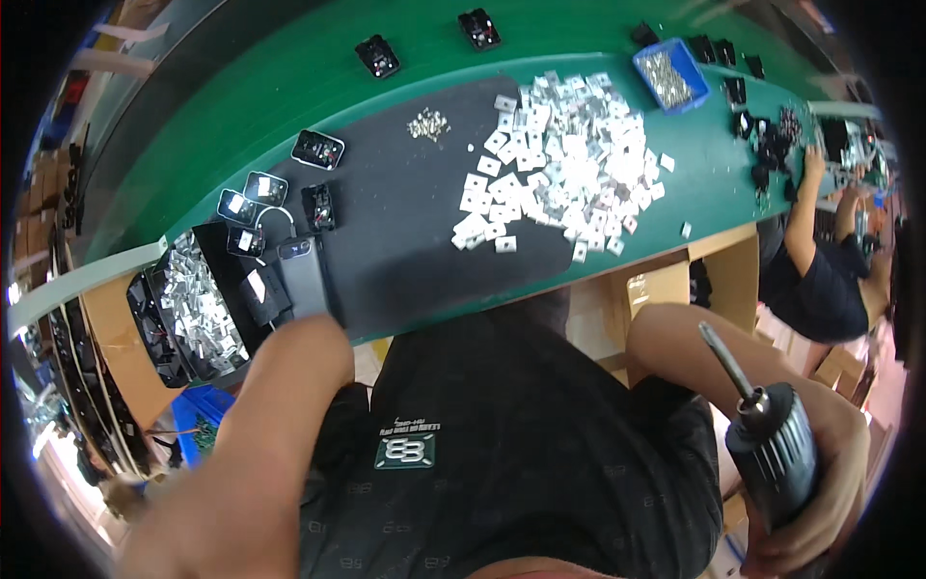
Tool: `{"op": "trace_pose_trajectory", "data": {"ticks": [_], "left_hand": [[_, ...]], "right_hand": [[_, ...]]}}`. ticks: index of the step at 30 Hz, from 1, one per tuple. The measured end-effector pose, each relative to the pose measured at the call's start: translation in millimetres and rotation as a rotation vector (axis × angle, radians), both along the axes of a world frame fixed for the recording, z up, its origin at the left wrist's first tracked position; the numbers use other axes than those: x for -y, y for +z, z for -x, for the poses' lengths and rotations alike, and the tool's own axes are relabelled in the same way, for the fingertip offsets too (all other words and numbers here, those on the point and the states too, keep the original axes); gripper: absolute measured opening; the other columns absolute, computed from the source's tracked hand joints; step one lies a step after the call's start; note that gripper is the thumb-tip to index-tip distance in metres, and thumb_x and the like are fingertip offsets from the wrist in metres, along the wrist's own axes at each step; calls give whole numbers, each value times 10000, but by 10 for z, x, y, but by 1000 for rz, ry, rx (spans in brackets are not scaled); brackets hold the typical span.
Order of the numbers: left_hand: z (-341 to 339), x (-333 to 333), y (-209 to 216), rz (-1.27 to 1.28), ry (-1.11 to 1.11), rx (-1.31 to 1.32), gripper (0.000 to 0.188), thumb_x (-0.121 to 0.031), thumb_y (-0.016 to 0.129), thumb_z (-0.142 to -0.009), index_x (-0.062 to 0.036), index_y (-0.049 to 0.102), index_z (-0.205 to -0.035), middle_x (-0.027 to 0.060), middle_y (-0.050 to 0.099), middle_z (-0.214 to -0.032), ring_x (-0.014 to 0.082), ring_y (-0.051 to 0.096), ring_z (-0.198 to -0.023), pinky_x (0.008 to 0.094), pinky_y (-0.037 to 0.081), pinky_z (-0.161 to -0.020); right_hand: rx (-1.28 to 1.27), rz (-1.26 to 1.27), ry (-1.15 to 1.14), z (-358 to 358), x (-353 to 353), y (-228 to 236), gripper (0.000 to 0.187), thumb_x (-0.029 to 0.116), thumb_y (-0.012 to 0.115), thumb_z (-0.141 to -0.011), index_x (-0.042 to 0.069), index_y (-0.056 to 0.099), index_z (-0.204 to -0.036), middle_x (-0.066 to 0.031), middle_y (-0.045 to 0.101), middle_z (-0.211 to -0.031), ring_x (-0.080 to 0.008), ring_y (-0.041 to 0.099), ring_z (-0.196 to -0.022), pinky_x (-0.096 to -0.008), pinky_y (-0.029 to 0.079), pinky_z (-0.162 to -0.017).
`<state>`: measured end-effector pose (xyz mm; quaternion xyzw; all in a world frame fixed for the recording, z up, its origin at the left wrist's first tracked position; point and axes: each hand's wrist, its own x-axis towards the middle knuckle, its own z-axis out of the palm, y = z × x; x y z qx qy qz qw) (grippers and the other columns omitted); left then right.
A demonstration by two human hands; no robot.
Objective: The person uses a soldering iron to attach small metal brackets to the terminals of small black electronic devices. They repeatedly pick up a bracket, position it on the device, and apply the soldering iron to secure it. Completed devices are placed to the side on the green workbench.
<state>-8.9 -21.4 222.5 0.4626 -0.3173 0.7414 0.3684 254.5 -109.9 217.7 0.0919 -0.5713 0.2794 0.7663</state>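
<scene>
My right hand (825,521) is wrapped round a dark electric screwdriver (775,449) at the lower right. Its long metal bit points up and to the left, away from the bench. My left forearm comes up at the lower left, and my left hand (198,531) is smeared by motion at the lower edge, fingers not visible. Beyond my left elbow a dark grey phone-like device (304,275) lies on the black mat (405,261). A black box (224,253) full of small silvery metal plates (200,307) stands beside it.
A large heap of square metal plates (579,154) covers the mat's right side. Small brass-coloured parts (427,124) lie behind. Several black housings (318,149) sit at left; two (377,57) lie farther back. A blue bin (696,89) holds small metal parts. A co-worker (815,261) sits at right.
</scene>
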Motion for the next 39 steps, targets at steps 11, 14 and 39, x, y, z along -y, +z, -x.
{"op": "trace_pose_trajectory", "data": {"ticks": [11,14,39], "left_hand": [[-484,113,-2479,417,676,-1818,286,-175,788,-685,-44,666,-909,72,611,-888,256,586,-789,354,498,-690],[-456,97,-2536,412,619,-1861,236,-155,783,-694,-50,674,-875,70,629,-893,250,606,-820,351,502,-683],[-307,-2574,-2473,334,998,-1859,187,-208,755,-761,-57,717,-863,128,672,-1049,238,630,-993,342,508,-782]], "right_hand": [[51,579,58,-477,-208,-1330,486,86,709,-802,132,456,-1215,-55,641,-968,-156,599,-629,-296,475,-558],[-113,762,-205,-135,-377,-1654,531,97,710,-770,114,417,-1212,-48,598,-799,-178,544,-604,-319,461,-548],[-194,848,-385,28,-582,-1904,480,191,629,-799,83,416,-1215,-8,486,-749,-110,437,-571,-265,370,-534]]}}
